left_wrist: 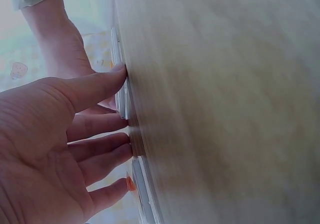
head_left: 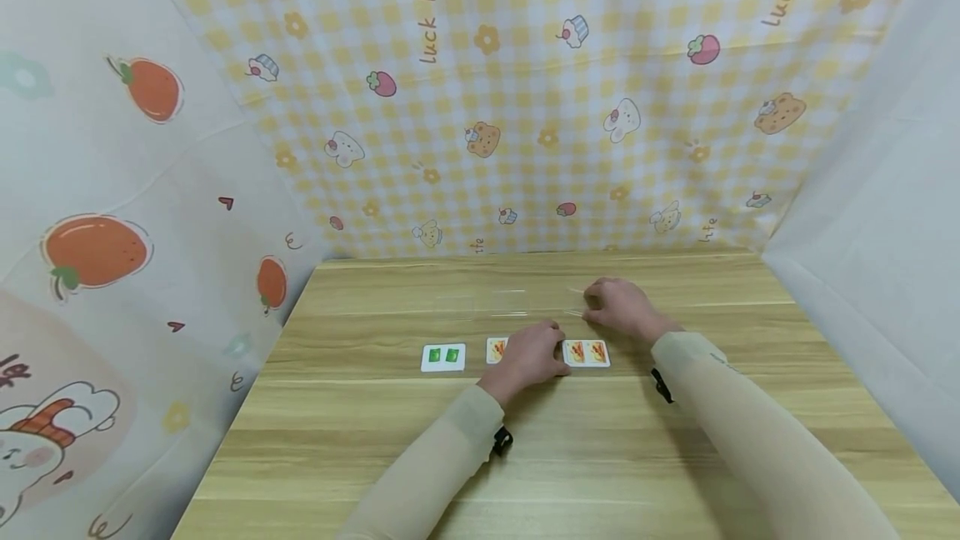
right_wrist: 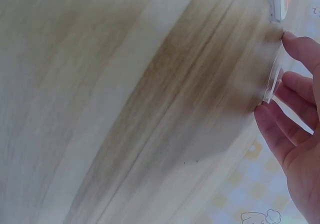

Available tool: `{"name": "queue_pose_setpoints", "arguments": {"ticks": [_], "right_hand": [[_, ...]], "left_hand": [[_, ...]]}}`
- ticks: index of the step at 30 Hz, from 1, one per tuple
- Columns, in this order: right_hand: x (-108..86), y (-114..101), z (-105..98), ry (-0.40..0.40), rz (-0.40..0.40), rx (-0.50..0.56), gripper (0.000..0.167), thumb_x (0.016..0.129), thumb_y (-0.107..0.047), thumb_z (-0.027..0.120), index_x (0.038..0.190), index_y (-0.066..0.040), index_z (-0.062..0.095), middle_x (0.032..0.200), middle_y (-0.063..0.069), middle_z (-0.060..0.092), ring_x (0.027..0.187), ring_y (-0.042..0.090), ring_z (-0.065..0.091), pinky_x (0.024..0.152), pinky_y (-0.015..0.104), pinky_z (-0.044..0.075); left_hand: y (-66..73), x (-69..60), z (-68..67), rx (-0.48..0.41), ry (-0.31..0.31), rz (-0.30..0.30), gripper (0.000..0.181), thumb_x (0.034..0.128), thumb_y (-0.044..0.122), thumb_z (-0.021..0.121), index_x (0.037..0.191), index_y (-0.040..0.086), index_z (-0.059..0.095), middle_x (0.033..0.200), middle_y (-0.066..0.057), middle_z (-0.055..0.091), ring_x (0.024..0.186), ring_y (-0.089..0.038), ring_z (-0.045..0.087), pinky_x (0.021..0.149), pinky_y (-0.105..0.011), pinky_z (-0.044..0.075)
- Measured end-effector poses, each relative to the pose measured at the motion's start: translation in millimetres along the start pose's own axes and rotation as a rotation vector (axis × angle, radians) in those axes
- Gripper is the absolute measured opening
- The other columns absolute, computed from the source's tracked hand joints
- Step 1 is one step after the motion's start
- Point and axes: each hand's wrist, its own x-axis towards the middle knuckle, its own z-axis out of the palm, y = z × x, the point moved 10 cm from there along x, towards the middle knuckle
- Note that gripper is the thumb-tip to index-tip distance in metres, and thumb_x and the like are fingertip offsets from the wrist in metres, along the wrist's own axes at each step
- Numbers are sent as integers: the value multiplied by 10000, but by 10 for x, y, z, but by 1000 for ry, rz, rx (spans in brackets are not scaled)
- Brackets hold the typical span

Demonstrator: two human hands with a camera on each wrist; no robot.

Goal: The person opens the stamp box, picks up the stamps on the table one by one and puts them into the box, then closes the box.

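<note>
In the head view, a white card (head_left: 587, 353) with two orange food pictures lies flat on the table, and my left hand (head_left: 527, 357) holds it at its left edge, thumb on the near side and fingers on the far side. Partly hidden under that hand is another food-picture card (head_left: 496, 349). Farther left lies a white card with two green pictures (head_left: 443, 357). My right hand (head_left: 625, 307) pinches a clear plastic piece (right_wrist: 272, 81) by its edges, flat on the table behind the cards, thumb on the near side.
Two more clear pieces, a middle one (head_left: 510, 302) and a faint left one (head_left: 453, 308), lie in a row behind the cards on the wooden table (head_left: 360, 440). Patterned cloth (head_left: 525, 107) hangs along the back and sides.
</note>
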Motion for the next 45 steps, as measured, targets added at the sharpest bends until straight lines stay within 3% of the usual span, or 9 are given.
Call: {"name": "queue_pose_setpoints", "arguments": {"ticks": [14,35,40,45], "right_hand": [[-96,2,-29,-38,24,83,468,896,-302,775,1252,-14,681,1279,168,648,1181,380,595,980,556,454],[-324,-305,-340,70,-138,32,417,871,-240,807,1243,-79,707,1271,136,653,1170,361,604,941,561,479],[-425,-420,-376,66,-183,17,403,860,-237,820,1224,-96,721,1256,117,661,1155,349,614,918,556,495],[-533,-481,-352,38,-176,32,432,850,-267,830,1235,-109,716,1274,100,654,1182,343,600,937,556,487]], "left_hand": [[10,-40,-45,-5,-8,2,528,843,467,805,1249,142,712,1336,-15,600,1117,-176,626,852,-318,531],[-35,-26,15,-28,-14,4,553,859,451,794,1299,133,688,1383,-25,581,1190,-191,604,935,-323,506],[-48,-17,28,-51,-17,5,550,862,430,798,1301,118,687,1388,-38,580,1206,-198,594,969,-314,484],[-57,-22,18,-59,-21,6,548,860,420,802,1299,113,690,1383,-44,585,1212,-202,591,983,-311,474]]}}
